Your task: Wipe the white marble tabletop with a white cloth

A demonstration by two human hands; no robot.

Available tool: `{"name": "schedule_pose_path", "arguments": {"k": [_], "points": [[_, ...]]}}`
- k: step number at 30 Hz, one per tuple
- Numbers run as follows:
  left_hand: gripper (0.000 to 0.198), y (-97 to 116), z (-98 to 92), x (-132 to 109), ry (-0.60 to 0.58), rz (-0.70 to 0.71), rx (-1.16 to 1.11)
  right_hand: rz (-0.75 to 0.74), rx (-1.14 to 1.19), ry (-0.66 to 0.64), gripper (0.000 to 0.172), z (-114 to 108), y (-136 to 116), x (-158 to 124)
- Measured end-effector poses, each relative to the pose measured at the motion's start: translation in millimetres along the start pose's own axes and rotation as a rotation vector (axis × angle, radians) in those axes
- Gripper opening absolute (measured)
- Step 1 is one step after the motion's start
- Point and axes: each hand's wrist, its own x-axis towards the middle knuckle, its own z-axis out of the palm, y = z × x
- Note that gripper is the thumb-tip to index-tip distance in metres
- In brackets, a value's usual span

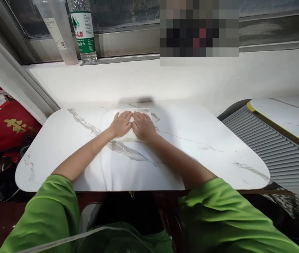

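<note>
My left hand (121, 124) lies flat, fingers stretched out, on a folded white cloth (131, 137). Beside it my right hand (142, 124) presses flat on the same cloth, and the thumbs and index fingers of the two hands nearly meet. Under the cloth is a white table (191, 140) with grey marble veining and rounded front corners. The hands cover much of the cloth, which rests near the back edge of the table.
On the sill at the back left stand a translucent plastic container (59, 38) and a water bottle (84, 35) with a green and white label. A red bag (7, 126) is at the left. To the right is a ribbed grey surface (265, 144) beside another marbled top (294, 116).
</note>
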Motion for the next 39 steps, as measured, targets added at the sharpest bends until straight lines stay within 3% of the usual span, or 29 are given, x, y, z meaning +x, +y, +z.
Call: {"name": "schedule_pose_path", "arguments": {"k": [4, 8, 12, 14, 16, 20, 23, 26, 28, 33, 39], "points": [[0.053, 21.3, -3.2, -71.8, 0.022, 0.045, 0.000, -0.029, -0.027, -0.019, 0.054, -16.6, -42.7, -57.6], [0.055, 43.5, -6.3, -147.2, 0.084, 0.024, 0.015, -0.170, -0.002, -0.009, 0.056, -31.4, -84.8, -112.3], [0.055, 51.0, -9.2, -190.7, 0.129, -0.010, 0.012, -0.281, 0.040, -0.014, 0.057, -37.5, -107.7, -134.9], [0.056, 42.4, -9.5, -192.1, 0.127, -0.011, 0.000, -0.309, 0.060, -0.025, 0.058, -33.7, -110.3, -128.2], [0.058, 23.3, -9.8, -178.7, 0.111, -0.015, -0.013, -0.307, 0.075, -0.035, 0.057, -25.1, -108.9, -108.1], [0.059, -35.7, -13.7, -119.6, 0.023, -0.044, -0.041, -0.219, 0.049, -0.059, 0.055, 0.1, -100.4, -35.8], [0.058, -76.8, -17.3, -69.4, 0.028, -0.104, -0.046, -0.182, 0.020, -0.066, 0.052, 17.8, -94.4, 22.9], [0.056, -101.1, -19.9, -34.8, 0.022, -0.117, -0.015, -0.099, 0.013, -0.064, 0.050, 29.0, -91.3, 62.1], [0.055, -107.7, -20.5, -24.0, 0.006, -0.125, 0.004, -0.076, 0.024, -0.055, 0.050, 32.7, -90.0, 73.7], [0.055, -102.4, -19.3, -36.7, 0.005, -0.126, 0.015, -0.106, 0.026, -0.054, 0.052, 33.4, -90.2, 62.2], [0.056, -68.8, -19.8, -106.9, 0.016, -0.041, 0.012, -0.163, 0.049, -0.015, 0.054, 21.7, -112.9, -6.4]]}}
